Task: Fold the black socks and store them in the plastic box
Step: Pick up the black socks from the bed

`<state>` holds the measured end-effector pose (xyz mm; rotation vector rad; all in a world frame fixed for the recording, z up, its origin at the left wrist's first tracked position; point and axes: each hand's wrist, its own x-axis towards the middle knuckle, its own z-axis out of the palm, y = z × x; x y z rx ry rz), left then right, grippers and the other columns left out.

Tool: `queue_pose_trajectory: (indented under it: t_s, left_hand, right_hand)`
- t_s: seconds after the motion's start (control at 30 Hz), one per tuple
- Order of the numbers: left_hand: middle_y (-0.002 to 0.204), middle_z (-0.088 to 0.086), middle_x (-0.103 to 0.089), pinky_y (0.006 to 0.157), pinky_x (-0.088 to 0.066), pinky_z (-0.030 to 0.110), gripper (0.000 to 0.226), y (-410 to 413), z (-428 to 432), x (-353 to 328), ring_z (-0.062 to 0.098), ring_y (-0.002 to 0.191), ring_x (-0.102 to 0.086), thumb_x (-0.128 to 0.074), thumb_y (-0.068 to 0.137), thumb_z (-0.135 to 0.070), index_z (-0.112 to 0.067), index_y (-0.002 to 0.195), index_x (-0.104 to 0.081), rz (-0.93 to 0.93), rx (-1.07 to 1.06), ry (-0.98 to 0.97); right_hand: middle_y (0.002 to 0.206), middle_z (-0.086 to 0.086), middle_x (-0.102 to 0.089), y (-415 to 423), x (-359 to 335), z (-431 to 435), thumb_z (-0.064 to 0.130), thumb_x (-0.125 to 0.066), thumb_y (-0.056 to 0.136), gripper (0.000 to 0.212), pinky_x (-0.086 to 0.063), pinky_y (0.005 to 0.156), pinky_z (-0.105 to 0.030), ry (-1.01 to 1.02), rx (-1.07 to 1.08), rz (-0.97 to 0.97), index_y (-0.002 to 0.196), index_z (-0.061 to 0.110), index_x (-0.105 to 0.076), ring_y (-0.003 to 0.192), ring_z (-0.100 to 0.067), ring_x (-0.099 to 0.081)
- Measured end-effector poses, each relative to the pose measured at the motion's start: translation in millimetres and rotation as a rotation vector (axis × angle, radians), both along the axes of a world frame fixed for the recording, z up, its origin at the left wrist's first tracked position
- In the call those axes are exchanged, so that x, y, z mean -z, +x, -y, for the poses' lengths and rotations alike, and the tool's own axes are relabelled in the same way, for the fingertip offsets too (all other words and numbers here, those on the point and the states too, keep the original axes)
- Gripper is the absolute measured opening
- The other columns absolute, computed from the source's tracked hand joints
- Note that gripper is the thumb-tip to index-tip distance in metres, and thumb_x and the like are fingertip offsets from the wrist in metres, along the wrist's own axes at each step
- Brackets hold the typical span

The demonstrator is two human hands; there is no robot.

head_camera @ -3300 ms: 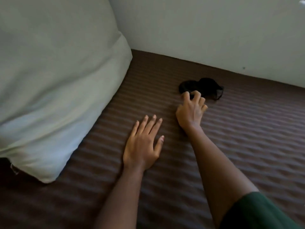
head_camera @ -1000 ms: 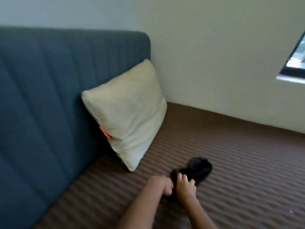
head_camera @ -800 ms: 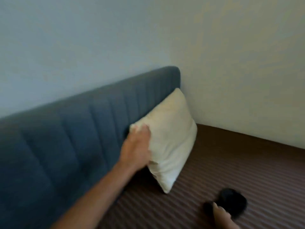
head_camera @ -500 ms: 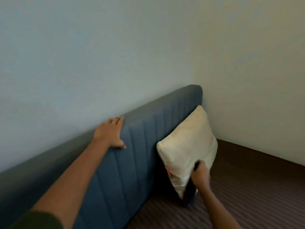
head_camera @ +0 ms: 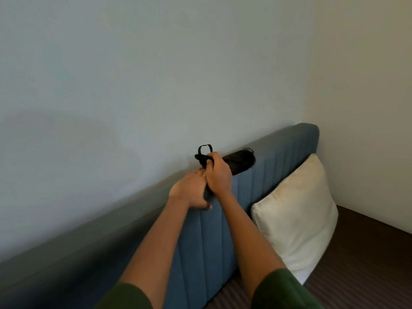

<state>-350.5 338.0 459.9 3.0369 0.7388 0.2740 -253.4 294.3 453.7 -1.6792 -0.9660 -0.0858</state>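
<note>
Head view – right hand fist gripping black socks, lengthwise rightward, left hand curled on headboard

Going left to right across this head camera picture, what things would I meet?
Left hand → right hand → black socks → pillow. All sit in front of the blue headboard, which spans most of the width and so has no single place.

Above the blue headboard the space is open up to the bare wall behind it. The cream pillow leans against the headboard's right end, blocking that corner. The striped mattress right of the pillow lies clear.
</note>
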Motion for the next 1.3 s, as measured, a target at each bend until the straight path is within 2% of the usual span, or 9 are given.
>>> queue_pose_trajectory:
  t_s: [0.33,0.53,0.63,0.73,0.9,1.0,1.1,1.2,1.3]
  left_hand:
    - [0.144,0.003,-0.044,0.11,-0.039,0.037,0.1,-5.7,12.0,-6.0,0.022,0.131,-0.044,-0.081,0.059,-0.044,-0.016,0.143,-0.034,0.054,0.003,0.014]
    - [0.159,0.006,-0.022,0.117,-0.025,0.036,0.088,-84.3,34.6,-23.2,0.022,0.145,-0.027,-0.057,0.086,-0.049,-0.013,0.153,-0.012,0.008,-0.143,-0.02]
    - [0.162,0.002,-0.013,0.12,-0.014,0.029,0.111,-208.6,39.4,-24.0,0.015,0.148,-0.018,-0.03,0.067,-0.086,-0.021,0.154,-0.009,-0.083,-0.233,-0.082]
    - [0.161,-0.004,-0.018,0.118,-0.02,0.03,0.114,-327.0,46.2,-19.8,0.013,0.147,-0.022,-0.027,0.056,-0.092,-0.034,0.152,-0.008,-0.074,-0.394,-0.084]
    - [0.138,-0.001,-0.055,0.096,-0.046,0.037,0.102,-345.7,48.6,-22.9,0.022,0.122,-0.057,-0.045,0.059,-0.089,-0.03,0.142,-0.037,0.008,-0.509,-0.006]
    - [0.128,0.006,-0.063,0.091,-0.049,0.039,0.062,-345.8,45.6,-22.3,0.029,0.114,-0.062,-0.051,0.081,-0.058,-0.022,0.131,-0.051,0.019,-0.492,-0.021]
    - [0.118,0.01,-0.065,0.082,-0.051,0.039,0.05,-347.8,50.3,-23.6,0.032,0.103,-0.065,-0.05,0.081,-0.046,-0.018,0.121,-0.056,0.077,-0.445,0.002]
    - [0.113,0.011,-0.063,0.083,-0.047,0.038,0.047,-347.8,55.6,-23.6,0.029,0.102,-0.061,-0.051,0.08,-0.043,-0.014,0.117,-0.055,0.148,-0.392,-0.043]
    - [0.134,0.012,-0.051,0.103,-0.038,0.038,0.069,-369.9,51.1,-23.3,0.03,0.124,-0.048,-0.061,0.078,-0.047,-0.011,0.134,-0.043,0.081,-0.282,-0.139]
  right_hand:
    - [0.094,-0.015,-0.068,6.6,-1.7,6.1,0.01,-0.037,0.095,0.024,-0.041,0.077,-0.042,-0.02,0.065,0.155,0.107,0.005,-0.057,0.084,-0.033,-0.058]
    - [0.13,-0.017,-0.05,-3.4,-22.3,-3.4,0.011,-0.038,0.093,0.036,-0.035,0.099,-0.044,-0.596,0.094,0.427,0.128,0.005,-0.042,0.123,-0.035,-0.044]
    - [0.131,-0.018,-0.05,-21.6,-29.4,-3.7,0.01,-0.04,0.093,0.035,-0.039,0.099,-0.044,-0.691,0.193,0.478,0.127,0.003,-0.042,0.124,-0.034,-0.045]
    - [0.116,-0.02,-0.059,-82.5,-35.0,-11.3,0.003,-0.051,0.084,0.033,-0.046,0.085,-0.046,-0.491,0.261,0.418,0.117,0.0,-0.049,0.109,-0.038,-0.054]
    - [0.09,-0.021,-0.063,-268.1,-45.7,-10.6,-0.004,-0.051,0.067,0.031,-0.05,0.066,-0.045,-0.05,0.01,0.438,0.097,0.001,-0.06,0.083,-0.041,-0.061]
    - [0.095,-0.019,-0.062,-356.4,-29.3,-0.5,0.005,-0.04,0.073,0.031,-0.048,0.074,-0.044,-0.048,-0.296,0.182,0.098,0.003,-0.058,0.088,-0.035,-0.057]
    - [0.095,-0.019,-0.066,-360.2,-24.0,5.9,0.003,-0.042,0.086,0.019,-0.041,0.071,-0.028,0.041,-0.212,-0.201,0.097,0.001,-0.058,0.087,-0.03,-0.06]
    - [0.101,-0.019,-0.065,-359.4,-25.9,11.0,0.0,-0.041,0.089,0.021,-0.037,0.07,-0.027,-0.04,-0.153,-0.141,0.104,0.0,-0.054,0.094,-0.034,-0.06]
    - [0.103,-0.018,-0.064,-366.3,-23.5,8.7,0.002,-0.042,0.086,0.023,-0.039,0.07,-0.03,-0.11,-0.138,-0.031,0.106,0.002,-0.054,0.094,-0.035,-0.059]
